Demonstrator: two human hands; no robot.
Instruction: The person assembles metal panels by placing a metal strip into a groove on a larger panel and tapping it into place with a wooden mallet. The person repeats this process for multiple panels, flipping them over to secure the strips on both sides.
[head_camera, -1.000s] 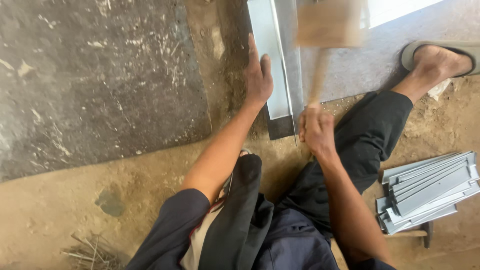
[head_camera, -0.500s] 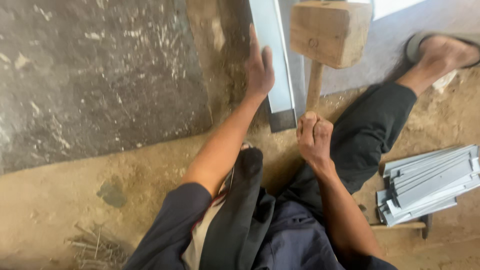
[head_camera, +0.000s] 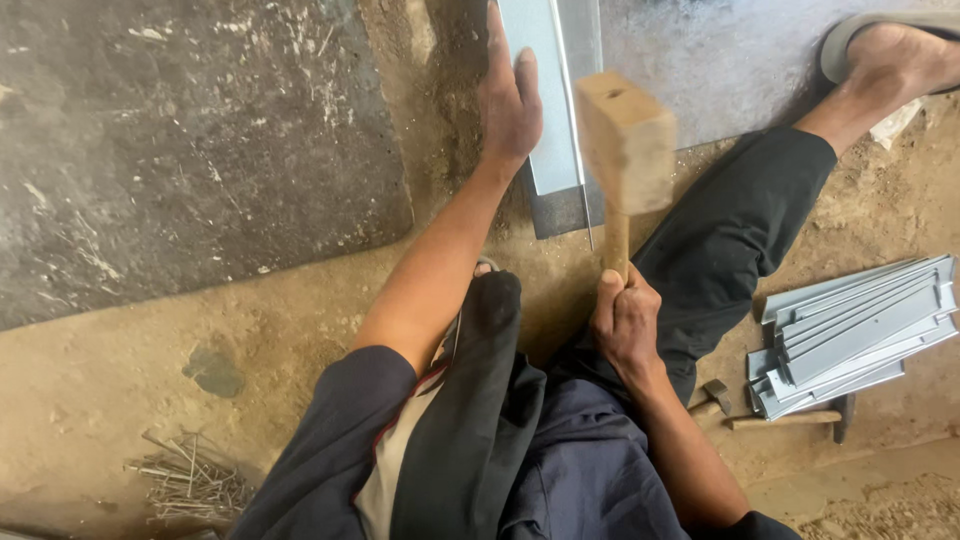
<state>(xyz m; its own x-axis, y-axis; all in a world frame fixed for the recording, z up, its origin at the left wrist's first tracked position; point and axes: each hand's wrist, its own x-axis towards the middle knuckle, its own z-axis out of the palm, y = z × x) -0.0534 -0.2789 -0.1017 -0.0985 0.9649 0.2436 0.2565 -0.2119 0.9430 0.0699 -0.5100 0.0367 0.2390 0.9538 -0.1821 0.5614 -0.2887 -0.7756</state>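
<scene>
Left hand (head_camera: 510, 100) flat, fingers spread, pressed on metal strip (head_camera: 545, 90); right hand (head_camera: 625, 320) gripped mallet (head_camera: 625, 140) handle, head raised over strip.

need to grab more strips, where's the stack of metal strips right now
In the head view, the stack of grey metal strips lies on the dirt floor at the person's right, beside the bent right leg, with a small hammer at its near edge.
</scene>
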